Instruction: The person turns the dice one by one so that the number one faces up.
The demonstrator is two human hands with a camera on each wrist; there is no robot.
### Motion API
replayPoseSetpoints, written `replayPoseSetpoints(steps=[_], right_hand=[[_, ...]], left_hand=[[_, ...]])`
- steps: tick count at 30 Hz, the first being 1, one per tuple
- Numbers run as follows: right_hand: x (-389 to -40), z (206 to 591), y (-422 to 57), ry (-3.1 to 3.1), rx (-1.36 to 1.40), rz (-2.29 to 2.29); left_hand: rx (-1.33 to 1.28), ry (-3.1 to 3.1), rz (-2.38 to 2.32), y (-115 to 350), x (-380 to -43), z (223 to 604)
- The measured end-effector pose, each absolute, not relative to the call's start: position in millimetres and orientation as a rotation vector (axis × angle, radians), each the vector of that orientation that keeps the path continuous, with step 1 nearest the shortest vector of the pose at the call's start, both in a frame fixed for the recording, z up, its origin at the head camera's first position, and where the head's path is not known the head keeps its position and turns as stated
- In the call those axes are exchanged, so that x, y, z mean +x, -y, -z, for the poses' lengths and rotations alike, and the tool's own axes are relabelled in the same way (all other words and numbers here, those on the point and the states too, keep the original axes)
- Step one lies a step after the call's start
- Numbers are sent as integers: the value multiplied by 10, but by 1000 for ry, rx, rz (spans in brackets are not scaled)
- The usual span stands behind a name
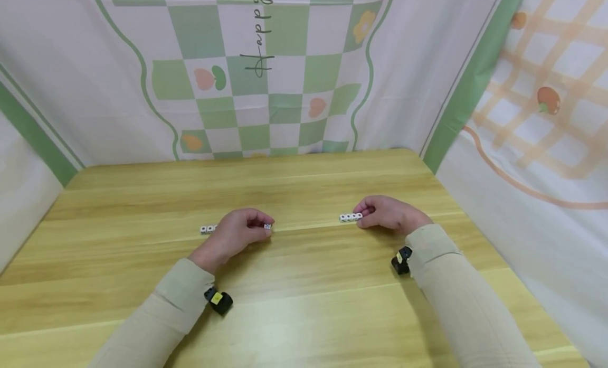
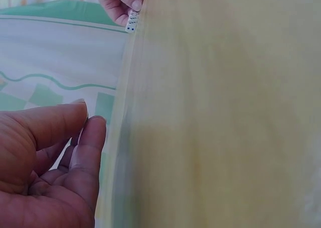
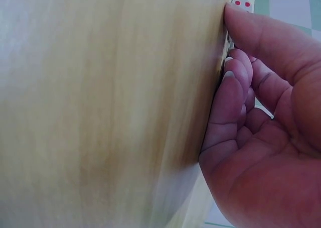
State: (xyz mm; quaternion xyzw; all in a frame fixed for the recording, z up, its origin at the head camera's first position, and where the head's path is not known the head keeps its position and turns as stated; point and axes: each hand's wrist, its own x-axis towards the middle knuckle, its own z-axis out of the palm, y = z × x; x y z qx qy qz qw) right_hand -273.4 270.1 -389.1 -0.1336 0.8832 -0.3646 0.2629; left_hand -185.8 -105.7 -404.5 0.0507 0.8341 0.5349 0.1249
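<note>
In the head view, my left hand [image 1: 235, 233] pinches a small white die [image 1: 268, 226] between thumb and index finger, just over the wooden table. The left wrist view shows those fingertips [image 2: 93, 127] close together, with the die hidden behind them. Farther right, my right hand [image 1: 387, 212] holds the right end of a short row of white dice [image 1: 350, 217], thumb on the near side and fingers behind. Red and blue pips show on two dice [image 3: 242, 4] beyond the thumb in the right wrist view.
Another row of white dice [image 1: 206, 229] lies left of my left hand, partly hidden by it. The wooden table [image 1: 304, 283] ends at a checkered cloth [image 1: 266, 93] at the back, with a patterned cloth [image 1: 546, 146] along the right. Each sleeve carries a black wrist camera [image 1: 219, 300].
</note>
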Motion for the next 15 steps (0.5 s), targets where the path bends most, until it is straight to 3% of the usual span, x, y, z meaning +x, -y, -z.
replayPoseSetpoints(steps=[15], right_hand=[[-2721, 3881, -2696, -2379, -365, 1001]], left_hand=[[173, -2426, -1587, 1063, -1838, 4027]])
